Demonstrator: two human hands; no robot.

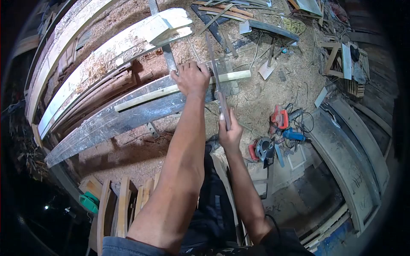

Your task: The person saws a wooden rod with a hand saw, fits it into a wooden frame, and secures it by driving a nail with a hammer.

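Observation:
My right hand [230, 130] is closed around the handle of a handsaw [212, 57]. Its long thin blade points away from me and crosses the pale wooden strip [145, 98] just right of my left hand. That strip lies along a worn grey plank [106, 123], with its right end jutting past the saw. My left hand [192, 79] presses down on the strip, fingers curled over it close to the blade. Whether the teeth are cutting into the wood cannot be made out.
A curved white board [102, 64] with shavings lies beyond the plank. On the shaving-covered floor at right are a circular saw [263, 150], a red power tool [279, 117] and a blue one [294, 135] with cords. Curved timber frames [341, 141] stand farther right; upright wood pieces [124, 200] are near my legs.

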